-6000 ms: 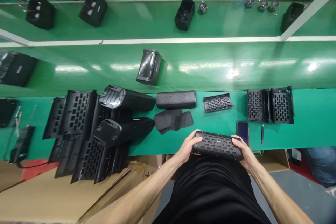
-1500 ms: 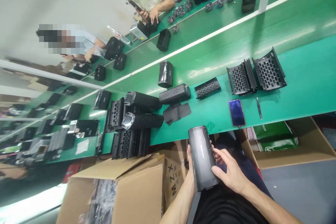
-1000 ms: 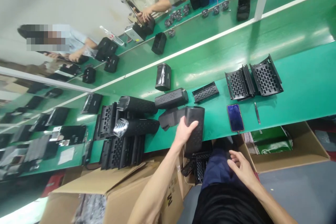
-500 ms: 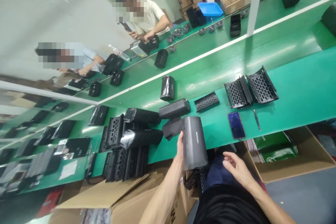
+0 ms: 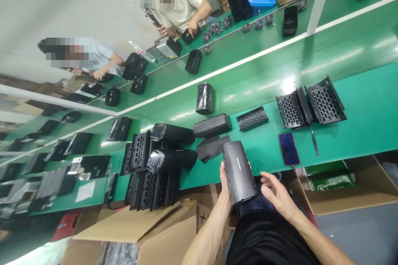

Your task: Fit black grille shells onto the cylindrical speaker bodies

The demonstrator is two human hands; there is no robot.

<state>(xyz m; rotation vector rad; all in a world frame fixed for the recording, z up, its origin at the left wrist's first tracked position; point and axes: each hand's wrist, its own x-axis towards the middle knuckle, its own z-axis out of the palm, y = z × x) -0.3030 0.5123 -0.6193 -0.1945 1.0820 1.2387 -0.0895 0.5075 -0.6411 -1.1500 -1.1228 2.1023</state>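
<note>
A black speaker housing with white lettering along its smooth side is held above my lap, tilted at the bench edge. My left hand grips it from the left; part of those fingers is hidden behind it. Just right of the housing is my right hand, fingers apart and holding nothing. Beyond the housing lies a dark grey mesh sheet, and past it a mesh-covered housing. A perforated black panel rests to the right of these.
Perforated grilles stand at the right, near a phone and tweezers. Stacked black parts fill the left. Open cartons sit below the bench edge. Two co-workers handle parts across the conveyor.
The housing has tilted and shifted slightly right in my left hand. My right hand has come closer to it. Across the line, a co-worker's hands have moved on a black part.
</note>
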